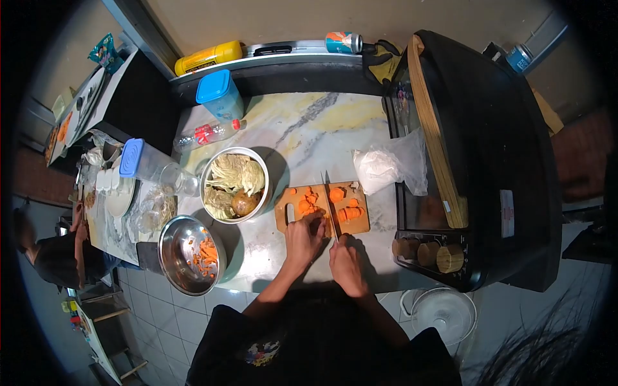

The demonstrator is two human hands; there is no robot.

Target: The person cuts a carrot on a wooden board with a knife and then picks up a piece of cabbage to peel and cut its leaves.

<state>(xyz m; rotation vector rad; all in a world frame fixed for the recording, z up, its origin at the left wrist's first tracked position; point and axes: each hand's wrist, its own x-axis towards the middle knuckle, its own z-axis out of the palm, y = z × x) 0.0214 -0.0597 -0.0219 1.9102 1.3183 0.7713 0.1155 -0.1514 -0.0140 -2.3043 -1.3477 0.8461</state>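
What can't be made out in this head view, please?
Head view:
- Handle of the long metal knife: mostly hidden by the right hand.
- Bottom of the round white bowl: covered by pale, wilted leaves.
- Fine print on the blue-and-orange can: too small.

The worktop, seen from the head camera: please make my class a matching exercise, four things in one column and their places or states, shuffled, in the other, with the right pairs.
Things
1. Plastic bottle
2. Knife
3. Clear bag
4. Steel bowl

Places and states
A. Has orange scraps inside
B. Gripped by the right hand
C. Beside the cutting board, with white contents
D. Lying on its side, red cap on

Right pairs: 1-D, 2-B, 3-C, 4-A
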